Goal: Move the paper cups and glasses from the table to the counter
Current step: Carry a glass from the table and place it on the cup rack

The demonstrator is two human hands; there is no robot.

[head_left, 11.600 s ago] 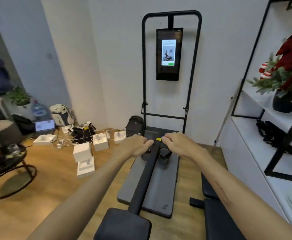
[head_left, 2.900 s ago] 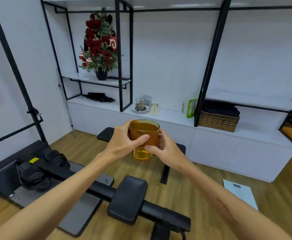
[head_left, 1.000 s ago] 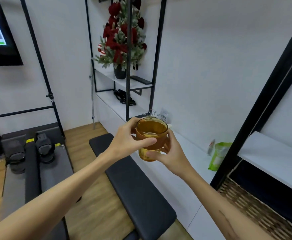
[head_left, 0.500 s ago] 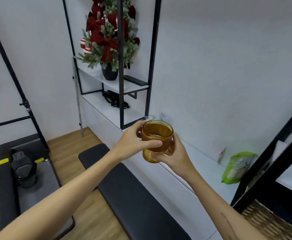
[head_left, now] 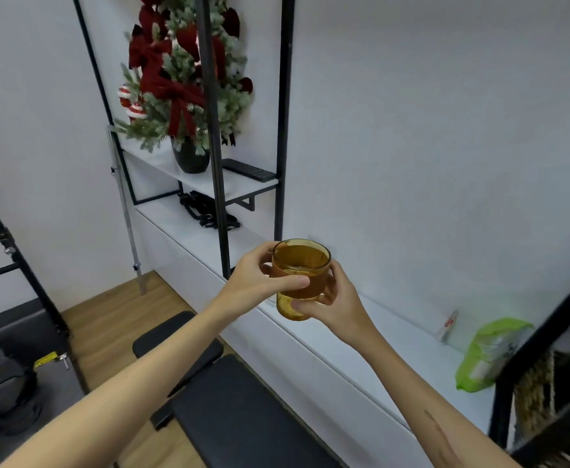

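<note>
Both hands grip 1 amber glass above the white table. The left hand wraps its side. The right hand cups its base.

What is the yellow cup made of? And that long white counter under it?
The amber glass looks like tinted glass: see-through, shiny, fingers show through its base. A brown band wraps its middle, material unclear. The counter looks smooth and matte white, maybe painted board or laminate.

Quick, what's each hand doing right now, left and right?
Left hand: closed around the amber glass, holding it.
Right hand: closed on the same glass, supporting its lower part.
</note>
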